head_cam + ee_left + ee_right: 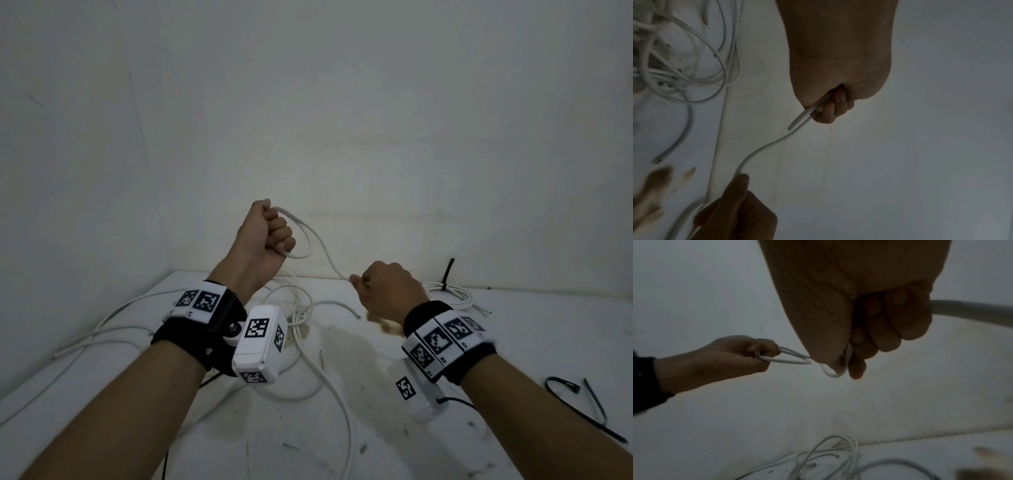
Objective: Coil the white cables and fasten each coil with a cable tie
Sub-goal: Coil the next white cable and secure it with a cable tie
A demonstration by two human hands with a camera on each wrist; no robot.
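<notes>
My left hand (270,229) is raised above the table in a fist, gripping a small loop of white cable (305,236). From that loop the cable runs down to the right into my right hand (380,284), whose fingers curl round it. In the left wrist view the cable (764,147) leaves the left fist (830,110) and reaches the right hand's thumb (740,180). The right wrist view shows the right fingers (875,331) closed on the cable, with the left hand (740,353) holding the loop (789,356). Loose white cables (301,308) lie tangled on the table.
A finished white coil (448,291) bound with a black cable tie (447,274) lies at the back right. Spare black cable ties (582,404) lie at the right edge. The white table (513,342) meets white walls at the back and left.
</notes>
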